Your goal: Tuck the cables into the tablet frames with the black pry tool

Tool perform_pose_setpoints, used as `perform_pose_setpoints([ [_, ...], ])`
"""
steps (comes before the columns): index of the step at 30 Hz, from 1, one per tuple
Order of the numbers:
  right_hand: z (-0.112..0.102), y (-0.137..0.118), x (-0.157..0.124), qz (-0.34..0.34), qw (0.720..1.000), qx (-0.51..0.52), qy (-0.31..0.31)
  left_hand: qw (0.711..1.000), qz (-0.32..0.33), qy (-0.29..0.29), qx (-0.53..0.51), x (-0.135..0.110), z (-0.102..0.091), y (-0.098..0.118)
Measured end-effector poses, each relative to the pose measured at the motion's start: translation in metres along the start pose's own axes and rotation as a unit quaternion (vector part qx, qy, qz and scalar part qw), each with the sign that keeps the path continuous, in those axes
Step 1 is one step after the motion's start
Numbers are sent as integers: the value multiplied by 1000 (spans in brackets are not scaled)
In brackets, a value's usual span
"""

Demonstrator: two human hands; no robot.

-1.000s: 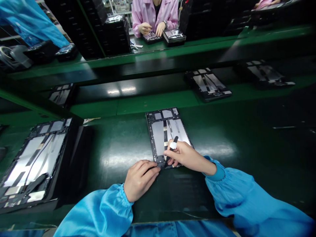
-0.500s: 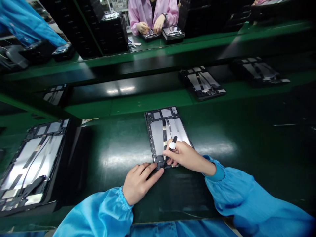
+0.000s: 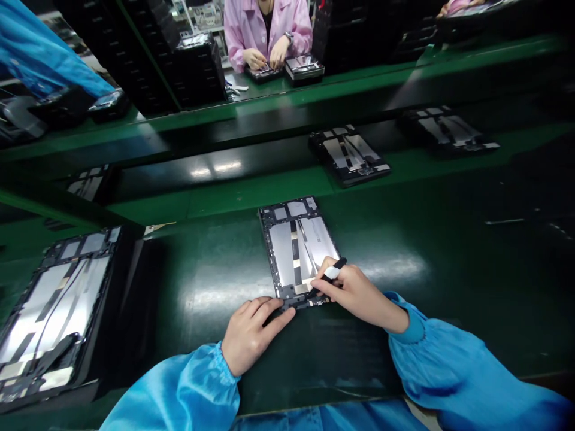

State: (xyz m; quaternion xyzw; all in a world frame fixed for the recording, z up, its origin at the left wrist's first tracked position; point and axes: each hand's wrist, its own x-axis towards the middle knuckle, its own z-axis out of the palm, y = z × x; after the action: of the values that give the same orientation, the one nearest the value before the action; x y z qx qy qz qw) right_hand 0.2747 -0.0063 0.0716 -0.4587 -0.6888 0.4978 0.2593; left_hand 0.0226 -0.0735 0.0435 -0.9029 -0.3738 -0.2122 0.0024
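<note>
An opened tablet [image 3: 281,251], its silver battery area and dark flex cables exposed, lies on the green bench in front of me. My left hand [image 3: 254,332] rests at its lower left corner, fingers stretched out and thumb apart along the bottom edge. Closed in a pinch, my right hand [image 3: 348,287] holds a slim black pen-like tool [image 3: 333,272] with a white band. The tool slants down toward the lower right part of the tablet; its tip is hard to make out beside my fingers.
Left of me a similar open tablet [image 3: 58,311] tops a dark stack. More tablets [image 3: 350,152] lie on the lane beyond the bench. Across from me a person in a pink coat [image 3: 269,30] works on a device, beside tall black stacks [image 3: 200,72].
My right hand with the tool has moved right, from the tablet's bottom edge, and the tool leans more to the right. My left hand stays at the corner. The view has shifted slightly.
</note>
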Motion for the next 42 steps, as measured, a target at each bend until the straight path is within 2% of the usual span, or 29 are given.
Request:
perform_pose_setpoints([
  [7, 2, 4, 0, 15, 998, 58, 8, 1000, 0, 7, 10, 1, 4, 2],
  [12, 1, 0, 1, 16, 999, 41, 8, 998, 13, -20, 54, 2, 2, 4],
  [19, 0, 1, 0, 20, 999, 33, 7, 997, 6, -23, 67, 2, 4, 6],
  [30, 0, -1, -2, -1, 1000, 2, 22, 993, -43, -65, 93, 14, 8, 21],
  [32, 1, 5, -2, -12, 998, 22, 62, 995, -36, -65, 69, 12, 6, 17],
  [34, 2, 14, -1, -32, 984, 37, 171, 998, -23, -54, 26, 8, 4, 11],
  [36, 3, 24, 4, -30, 954, 65, 291, 999, -15, -37, -4, 5, 1, 6],
  [37, 3, 28, 7, -13, 942, 94, 321, 1000, -15, -26, -9, 5, 0, 5],
  [38, 4, 32, 10, 6, 937, 129, 325, 1000, -13, -10, -8, 7, -1, 6],
  [40, 8, 34, 17, 29, 939, 188, 285, 1000, -1, 24, 4, 13, -1, 9],
  [42, 15, 31, 24, 20, 948, 206, 242, 999, 15, 35, 28, 21, 2, 11],
])
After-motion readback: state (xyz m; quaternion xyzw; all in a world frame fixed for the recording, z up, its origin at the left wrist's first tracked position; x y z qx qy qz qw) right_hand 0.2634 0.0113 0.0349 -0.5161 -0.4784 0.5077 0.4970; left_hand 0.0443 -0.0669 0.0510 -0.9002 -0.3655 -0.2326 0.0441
